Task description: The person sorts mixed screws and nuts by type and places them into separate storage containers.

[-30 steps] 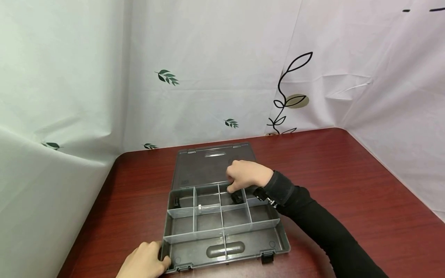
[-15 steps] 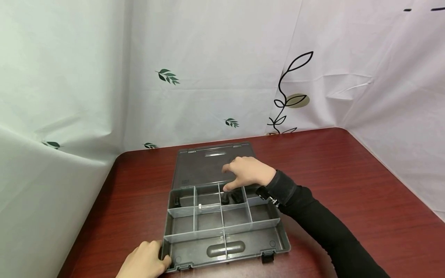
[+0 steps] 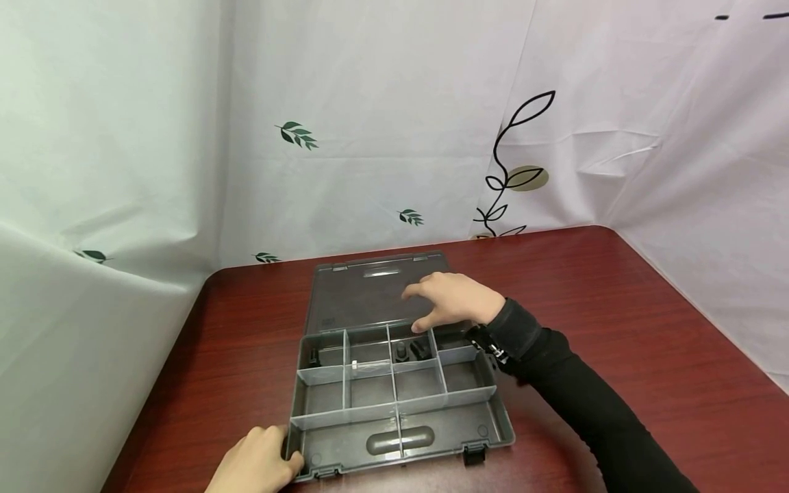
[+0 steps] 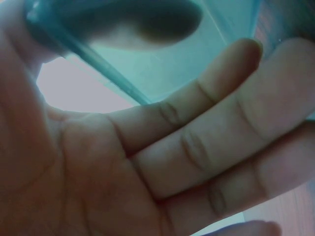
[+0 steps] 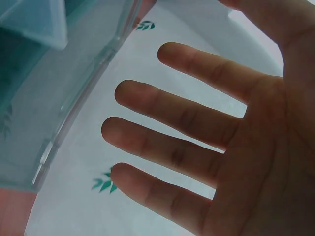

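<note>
Head view: two small black parts [image 3: 421, 350], long axes indistinct, contained in a grey translucent plastic compartment box [image 3: 446, 420], just below and nearside of the right hand [image 3: 457, 299], the nearer one; box's near left corner gripped by the left hand [image 3: 255, 460]. Left wrist view: box wall held between thumb and fingers. Right wrist view: fingers spread, nothing held.

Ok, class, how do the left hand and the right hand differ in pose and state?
The left hand grips the near left corner of the box; the right hand holds nothing. The right hand's fingers are spread apart, while the left hand's lie closer together. Both hands are bare.
</note>
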The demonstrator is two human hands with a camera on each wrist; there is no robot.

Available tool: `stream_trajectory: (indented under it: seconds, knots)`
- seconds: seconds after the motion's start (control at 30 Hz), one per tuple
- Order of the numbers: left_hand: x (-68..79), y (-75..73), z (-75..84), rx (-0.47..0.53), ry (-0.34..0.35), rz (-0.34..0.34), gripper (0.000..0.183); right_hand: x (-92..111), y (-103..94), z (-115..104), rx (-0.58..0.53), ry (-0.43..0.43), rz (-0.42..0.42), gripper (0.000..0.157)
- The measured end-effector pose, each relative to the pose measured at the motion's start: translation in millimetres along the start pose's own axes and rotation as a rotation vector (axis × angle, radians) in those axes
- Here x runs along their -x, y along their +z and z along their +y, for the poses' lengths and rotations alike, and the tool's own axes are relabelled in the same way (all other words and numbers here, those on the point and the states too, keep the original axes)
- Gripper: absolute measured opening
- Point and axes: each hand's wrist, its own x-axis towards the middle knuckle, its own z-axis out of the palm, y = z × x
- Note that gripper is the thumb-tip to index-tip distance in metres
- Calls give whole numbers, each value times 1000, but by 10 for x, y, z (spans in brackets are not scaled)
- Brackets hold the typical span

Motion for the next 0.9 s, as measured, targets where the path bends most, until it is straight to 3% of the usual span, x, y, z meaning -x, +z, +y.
stream_trajectory:
  seconds: [0.57, 0.9]
  knots:
    - [-11, -3, 15, -1, -21, -28, 19, 403, -35, 494, -96, 92, -5, 53]
    - [-11, -5, 21, 2, -30, -43, 19, 579, -14, 668, -66, 174, -55, 50]
